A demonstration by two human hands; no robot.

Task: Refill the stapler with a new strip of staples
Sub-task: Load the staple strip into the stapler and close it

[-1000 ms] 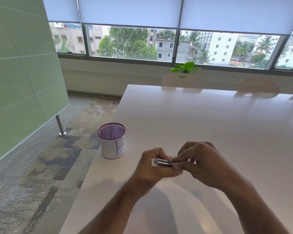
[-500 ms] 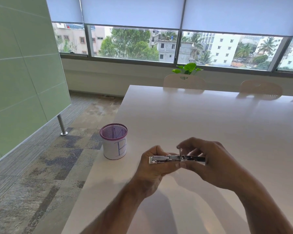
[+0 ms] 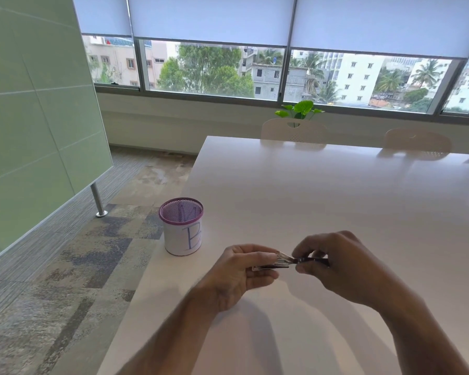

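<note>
The left hand (image 3: pixel 237 269) grips the small silver metal stapler (image 3: pixel 278 262) steady above the white table (image 3: pixel 309 190) while the right hand (image 3: pixel 333 262) pinches its dark rear end, probably working the magazine

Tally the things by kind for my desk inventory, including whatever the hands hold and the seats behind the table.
Stapler, held by left hand and right hand: 1
Mesh cup: 1
Chairs, counting only the two clearly visible: 2
Plant: 1
Total: 5

Since a second ago the stapler (image 3: pixel 284 262) held between the left hand (image 3: pixel 244 272) and right hand (image 3: pixel 333 263) has been drawn out longer, its metal top now tilted up at the middle, and the right hand has shifted rightward.
</note>
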